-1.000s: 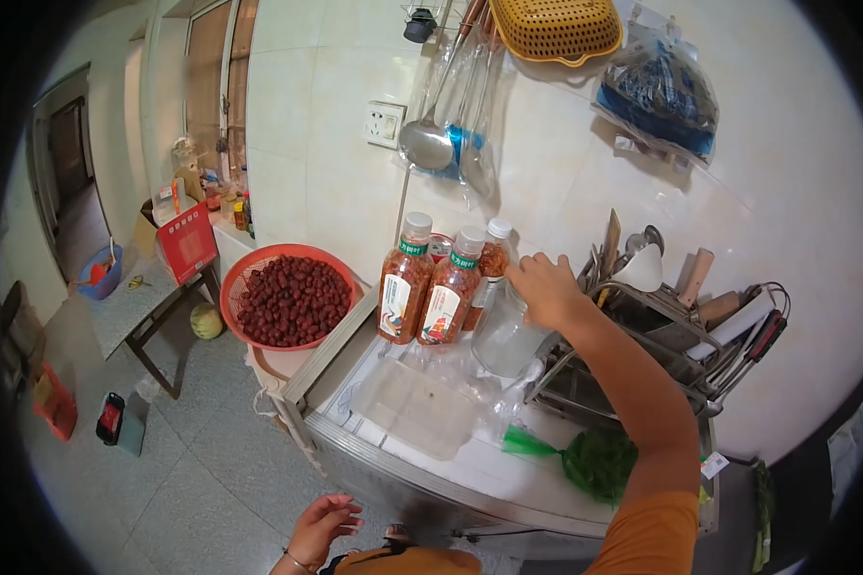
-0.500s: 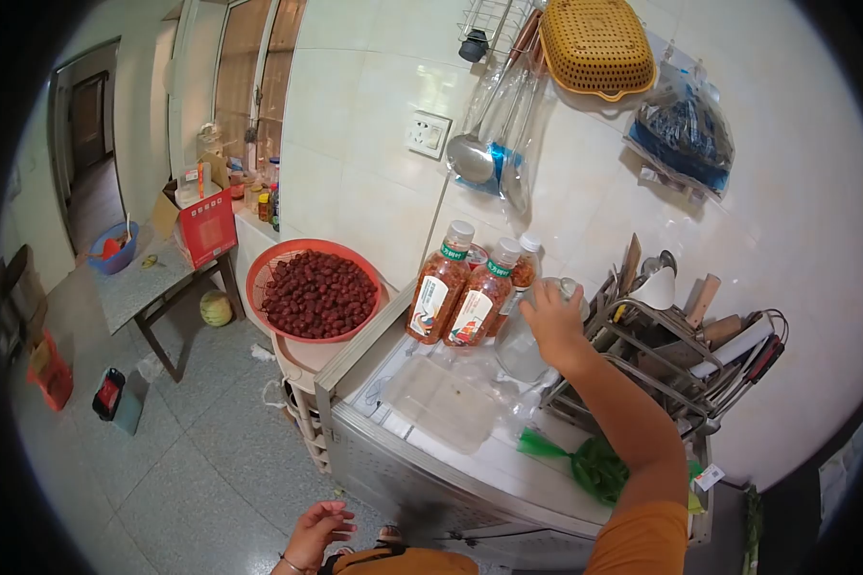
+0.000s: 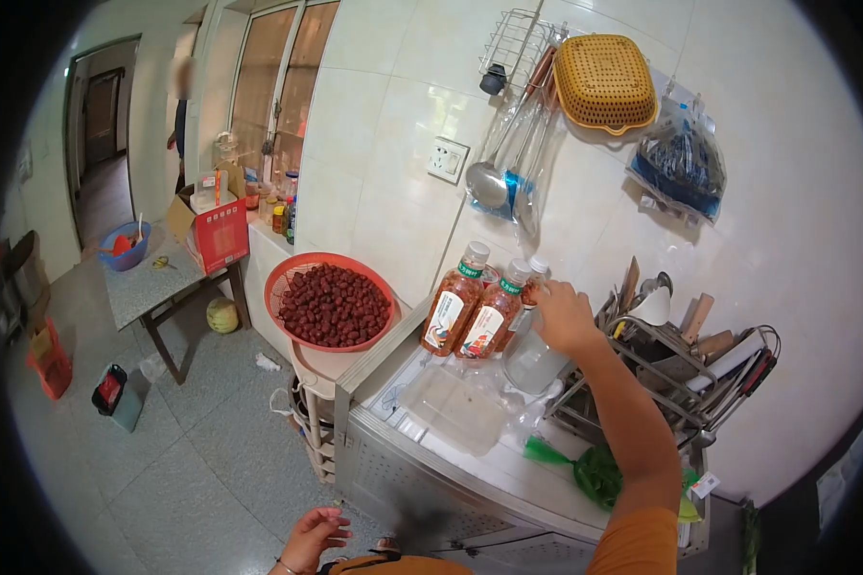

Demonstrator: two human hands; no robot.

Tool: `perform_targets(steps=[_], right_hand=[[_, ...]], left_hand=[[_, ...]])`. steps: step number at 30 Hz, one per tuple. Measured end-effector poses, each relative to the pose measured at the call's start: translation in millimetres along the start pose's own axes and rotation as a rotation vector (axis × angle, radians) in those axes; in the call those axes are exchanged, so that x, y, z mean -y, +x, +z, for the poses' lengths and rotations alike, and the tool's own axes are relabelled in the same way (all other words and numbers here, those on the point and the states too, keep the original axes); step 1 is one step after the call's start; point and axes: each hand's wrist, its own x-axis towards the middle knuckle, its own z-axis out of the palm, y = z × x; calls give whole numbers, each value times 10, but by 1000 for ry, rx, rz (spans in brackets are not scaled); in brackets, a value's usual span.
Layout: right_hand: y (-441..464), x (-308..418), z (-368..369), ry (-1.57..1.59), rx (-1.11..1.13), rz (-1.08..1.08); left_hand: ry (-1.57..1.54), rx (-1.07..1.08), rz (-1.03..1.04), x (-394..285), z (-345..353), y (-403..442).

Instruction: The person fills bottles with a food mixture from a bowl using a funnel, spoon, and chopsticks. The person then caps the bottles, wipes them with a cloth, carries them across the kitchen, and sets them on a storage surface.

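Note:
My right hand point(image 3: 568, 318) reaches over the cabinet top, its fingers curled around the upper part of a clear jar point(image 3: 530, 364). The jar appears to hold nothing. Close beside it stand two bottles with green neck bands and reddish-brown contents, a left bottle point(image 3: 453, 305) and a right bottle point(image 3: 489, 316). Behind them a third bottle with a white cap point(image 3: 539, 264) is partly hidden by my fingers. Low in front of my body, my left hand point(image 3: 314, 539) hangs with loosely bent, parted fingers and holds nothing.
A clear plastic box point(image 3: 455, 410) and a green plastic bag point(image 3: 596, 474) lie on the cabinet top. A rack of knives and utensils point(image 3: 662, 369) stands right of my arm. A red basket of dates point(image 3: 331, 305) sits to the left. A person point(image 3: 179, 120) stands near the doorway.
The view has shifted, so most things sit slightly lower and farther right. My right hand stays at the jar's top, now nearer the white-capped bottle. A person has come into view at the back.

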Motion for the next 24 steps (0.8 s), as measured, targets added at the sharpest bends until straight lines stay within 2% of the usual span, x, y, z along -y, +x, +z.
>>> perform_targets(steps=[2,3,5,8,14,21,23,24], right_hand=[[115,31,-127,266,-76,60],[169,64,-162,268,-75,61],[261,133,-206,428,-275,107],[400,177,-86,372,-403,47],[666,108,141,386,-144,157],[712,-2,50,419,-31,299],[687,-131,168,750,-60,196],[691,-177,223,748,-63,194]], left_hand=[[25,-1,-25,18,-60,19],[27,-3,-26,10,-64,24],[62,7,5,-13,-57,34],[52,1,28,-4,-12,49],[14,-25,-8,56,26,17],[9,-109,-9,7,34,-19],[2,-117,-7,27,45,10],[0,-116,-4,38,64,24]])
